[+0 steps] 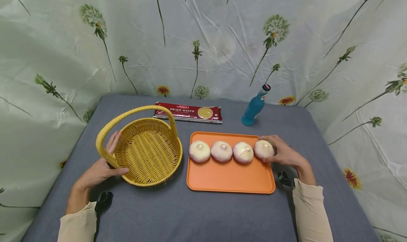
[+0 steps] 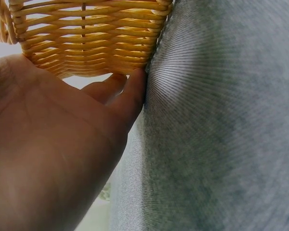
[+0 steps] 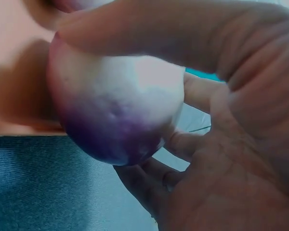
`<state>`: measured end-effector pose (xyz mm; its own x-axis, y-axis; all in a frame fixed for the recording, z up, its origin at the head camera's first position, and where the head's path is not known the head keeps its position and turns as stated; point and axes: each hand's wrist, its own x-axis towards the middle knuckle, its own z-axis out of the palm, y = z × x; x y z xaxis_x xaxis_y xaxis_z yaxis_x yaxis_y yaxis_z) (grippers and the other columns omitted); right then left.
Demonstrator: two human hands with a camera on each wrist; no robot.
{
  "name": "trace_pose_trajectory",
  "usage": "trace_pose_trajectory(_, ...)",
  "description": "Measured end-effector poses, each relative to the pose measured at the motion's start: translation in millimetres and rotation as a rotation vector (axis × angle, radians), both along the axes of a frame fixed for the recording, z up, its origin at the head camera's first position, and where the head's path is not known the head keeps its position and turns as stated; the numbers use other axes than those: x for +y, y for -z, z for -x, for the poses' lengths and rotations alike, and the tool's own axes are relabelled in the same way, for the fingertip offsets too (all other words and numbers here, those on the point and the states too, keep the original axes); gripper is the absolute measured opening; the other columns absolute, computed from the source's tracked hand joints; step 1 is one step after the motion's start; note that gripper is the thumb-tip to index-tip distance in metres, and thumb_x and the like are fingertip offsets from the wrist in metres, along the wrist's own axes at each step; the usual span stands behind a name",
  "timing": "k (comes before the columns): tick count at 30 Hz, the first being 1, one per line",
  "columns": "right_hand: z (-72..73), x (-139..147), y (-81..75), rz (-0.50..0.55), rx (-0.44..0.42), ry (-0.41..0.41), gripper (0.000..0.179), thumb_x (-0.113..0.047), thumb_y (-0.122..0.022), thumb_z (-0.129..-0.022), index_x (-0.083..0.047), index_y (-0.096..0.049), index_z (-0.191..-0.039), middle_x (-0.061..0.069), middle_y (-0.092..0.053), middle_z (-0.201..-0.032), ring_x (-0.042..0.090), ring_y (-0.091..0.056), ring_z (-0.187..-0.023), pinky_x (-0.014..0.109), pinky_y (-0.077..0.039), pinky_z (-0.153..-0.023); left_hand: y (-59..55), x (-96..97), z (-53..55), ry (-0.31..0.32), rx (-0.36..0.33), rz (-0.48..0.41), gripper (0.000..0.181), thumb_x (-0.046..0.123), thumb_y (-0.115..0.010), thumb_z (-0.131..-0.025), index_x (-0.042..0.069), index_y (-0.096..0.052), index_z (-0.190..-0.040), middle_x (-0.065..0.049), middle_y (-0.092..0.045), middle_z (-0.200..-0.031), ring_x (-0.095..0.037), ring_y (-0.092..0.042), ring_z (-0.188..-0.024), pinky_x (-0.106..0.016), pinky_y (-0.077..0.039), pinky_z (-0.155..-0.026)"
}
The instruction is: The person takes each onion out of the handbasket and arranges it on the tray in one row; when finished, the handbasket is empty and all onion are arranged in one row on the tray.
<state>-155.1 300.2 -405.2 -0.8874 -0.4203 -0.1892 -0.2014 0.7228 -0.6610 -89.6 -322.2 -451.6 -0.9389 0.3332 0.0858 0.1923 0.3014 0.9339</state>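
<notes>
My left hand (image 1: 101,169) grips the near left side of a yellow wicker basket (image 1: 179,153) with an arched handle. Its thumb lies by the rim and the other fingers spread along the outer wall; in the left wrist view, fingertips (image 2: 134,89) touch the woven side (image 2: 91,41) low down, close to the cloth. At the right end of a row, my right hand (image 1: 283,153) holds a white and purple turnip (image 3: 115,106) between thumb and fingers. Three similar turnips (image 1: 221,151) sit left of it on an orange tray (image 1: 230,178). No contents show inside the basket.
Behind the basket and tray lies a red packet (image 1: 187,112) marked Primo Gusto. A blue bottle (image 1: 254,107) with a dark cap stands upright behind the tray's right part. Grey cloth (image 1: 197,217) covers the table, and a floral curtain (image 1: 216,40) hangs at the back and sides.
</notes>
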Motion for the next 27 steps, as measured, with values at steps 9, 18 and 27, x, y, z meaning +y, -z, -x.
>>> trace_pose_trajectory(9,0.1,-0.3,-0.9,-0.013,0.001,-0.119,0.074,-0.011,-0.081,-0.082,-0.003,-0.044,-0.147,0.026,-0.041,-0.142,0.044,-0.037,-0.125,0.068,-0.033,-0.099,-2.8,1.0,-1.6,-0.01,-0.01,-0.005,0.125,-0.01,-0.077,-0.077,0.027,0.007,-0.162,0.002,0.022,-0.166,-0.018,0.021,-0.151,-0.054,0.015,-0.113)
trace_pose_trajectory(18,0.3,-0.5,-1.5,0.005,-0.044,-0.153,0.078,-0.011,-0.079,-0.084,-0.002,-0.038,-0.151,0.028,-0.037,-0.147,0.046,-0.039,-0.129,0.067,-0.035,-0.102,-3.4,1.1,-2.4,-0.014,-0.01,0.005,0.124,-0.008,-0.077,-0.078,0.025,0.007,-0.162,0.001,0.022,-0.166,-0.019,0.021,-0.15,-0.058,0.014,-0.112)
trace_pose_trajectory(27,-0.6,2.2,-6.3,0.031,-0.075,-0.11,0.086,-0.015,-0.08,-0.085,-0.001,-0.031,-0.155,0.03,-0.03,-0.153,0.049,-0.033,-0.135,0.069,-0.03,-0.105,-8.7,-3.4,-0.4,0.017,-0.004,0.04,0.13,-0.008,-0.079,-0.077,0.034,0.011,-0.16,0.002,0.022,-0.167,-0.002,0.011,-0.149,-0.017,-0.005,-0.115)
